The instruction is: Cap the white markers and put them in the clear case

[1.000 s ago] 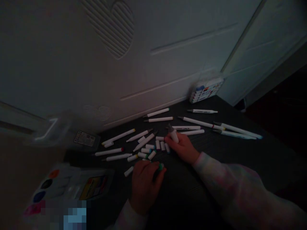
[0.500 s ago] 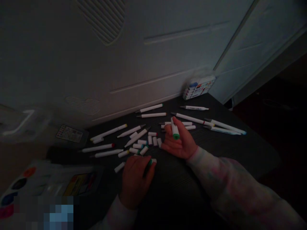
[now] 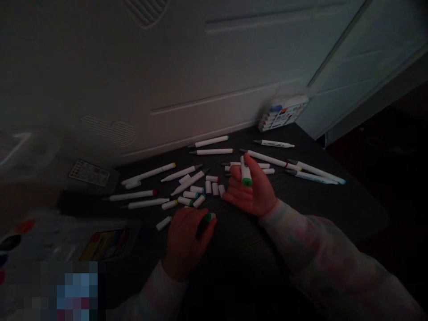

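The scene is very dark. My right hand (image 3: pixel 252 194) is turned palm up over the dark table (image 3: pixel 301 200) and pinches a short white marker cap with a green end (image 3: pixel 246 171). My left hand (image 3: pixel 185 240) rests on the table nearer me, its fingers curled round a marker with a green band (image 3: pixel 207 219). Between and beyond the hands lie several loose white caps (image 3: pixel 200 191) and several uncapped white markers (image 3: pixel 147 174), spread in a loose fan.
A clear marker case (image 3: pixel 284 111) stands at the table's far edge against a white panelled wall (image 3: pixel 200 67). At the left lie a small colour chart card (image 3: pixel 88 173) and a plastic package with coloured dots (image 3: pixel 50 240). The table's right edge drops to dark floor.
My right hand lifted off the caps, turned palm up and raised the green-ended cap. My left hand stayed on its marker. The view shifted slightly.
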`<control>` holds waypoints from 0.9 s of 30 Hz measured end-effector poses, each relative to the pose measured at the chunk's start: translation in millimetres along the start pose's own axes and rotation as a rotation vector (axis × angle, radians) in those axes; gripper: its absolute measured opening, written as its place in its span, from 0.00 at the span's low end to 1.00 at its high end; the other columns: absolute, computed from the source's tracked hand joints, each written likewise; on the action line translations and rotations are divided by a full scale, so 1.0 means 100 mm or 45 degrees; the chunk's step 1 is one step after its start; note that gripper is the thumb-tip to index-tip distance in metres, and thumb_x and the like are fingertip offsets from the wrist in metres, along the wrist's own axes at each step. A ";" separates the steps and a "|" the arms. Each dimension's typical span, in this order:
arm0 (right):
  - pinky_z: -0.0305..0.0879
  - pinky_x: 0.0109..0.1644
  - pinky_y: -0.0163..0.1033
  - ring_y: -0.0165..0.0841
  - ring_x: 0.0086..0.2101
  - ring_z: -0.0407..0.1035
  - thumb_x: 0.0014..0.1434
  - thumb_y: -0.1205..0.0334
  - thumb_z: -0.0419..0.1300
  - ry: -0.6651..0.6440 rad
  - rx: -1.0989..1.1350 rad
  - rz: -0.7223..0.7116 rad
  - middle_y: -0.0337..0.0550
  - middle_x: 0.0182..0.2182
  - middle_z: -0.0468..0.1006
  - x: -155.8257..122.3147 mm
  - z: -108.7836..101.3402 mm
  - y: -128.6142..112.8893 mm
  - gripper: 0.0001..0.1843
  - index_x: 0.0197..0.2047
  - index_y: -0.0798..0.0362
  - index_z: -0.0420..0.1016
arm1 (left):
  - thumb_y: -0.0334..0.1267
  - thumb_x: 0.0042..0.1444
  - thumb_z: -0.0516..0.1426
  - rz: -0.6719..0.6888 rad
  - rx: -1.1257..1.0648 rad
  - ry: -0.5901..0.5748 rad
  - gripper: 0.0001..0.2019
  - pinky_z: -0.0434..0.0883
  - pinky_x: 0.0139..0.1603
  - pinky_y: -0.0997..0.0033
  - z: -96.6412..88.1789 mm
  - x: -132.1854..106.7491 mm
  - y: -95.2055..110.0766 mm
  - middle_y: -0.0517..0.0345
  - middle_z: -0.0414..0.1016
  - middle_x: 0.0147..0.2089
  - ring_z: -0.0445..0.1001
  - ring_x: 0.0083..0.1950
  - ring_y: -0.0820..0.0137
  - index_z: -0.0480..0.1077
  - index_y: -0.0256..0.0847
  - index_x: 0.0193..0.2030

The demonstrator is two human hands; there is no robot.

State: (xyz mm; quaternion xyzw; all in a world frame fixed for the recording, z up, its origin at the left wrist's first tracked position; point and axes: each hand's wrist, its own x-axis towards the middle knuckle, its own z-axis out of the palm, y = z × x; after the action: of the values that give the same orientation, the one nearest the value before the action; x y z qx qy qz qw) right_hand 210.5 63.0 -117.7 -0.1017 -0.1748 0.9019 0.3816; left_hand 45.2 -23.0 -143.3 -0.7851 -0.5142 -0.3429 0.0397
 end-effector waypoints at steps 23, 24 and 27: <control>0.50 0.20 0.30 0.22 0.12 0.46 0.57 0.55 0.47 0.465 -0.361 -0.281 0.32 0.08 0.52 0.10 -0.07 0.08 0.22 0.17 0.56 0.67 | 0.29 0.54 0.51 0.035 -0.130 -0.309 0.09 0.71 0.42 0.72 0.11 -0.12 0.17 0.52 0.70 0.40 0.70 0.41 0.71 0.64 0.37 0.43; 0.51 0.20 0.30 0.22 0.12 0.46 0.56 0.54 0.48 0.463 -0.366 -0.281 0.32 0.08 0.53 0.10 -0.08 0.08 0.22 0.17 0.56 0.67 | 0.30 0.54 0.51 -0.003 -0.133 -0.266 0.09 0.71 0.42 0.72 0.11 -0.12 0.16 0.52 0.70 0.39 0.70 0.41 0.71 0.63 0.37 0.43; 0.51 0.20 0.30 0.21 0.12 0.47 0.55 0.54 0.50 0.466 -0.375 -0.284 0.32 0.08 0.53 0.10 -0.07 0.08 0.21 0.16 0.56 0.67 | 0.31 0.54 0.52 -0.127 -0.146 -0.166 0.09 0.72 0.38 0.72 0.10 -0.09 0.16 0.53 0.70 0.37 0.71 0.40 0.71 0.62 0.37 0.43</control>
State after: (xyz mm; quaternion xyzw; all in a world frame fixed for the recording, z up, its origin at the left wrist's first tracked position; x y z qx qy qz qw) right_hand 200.8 66.9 -128.1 -0.2978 -0.2425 0.7855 0.4852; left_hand 61.9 -33.3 -151.8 -0.7803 -0.5336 -0.3214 -0.0562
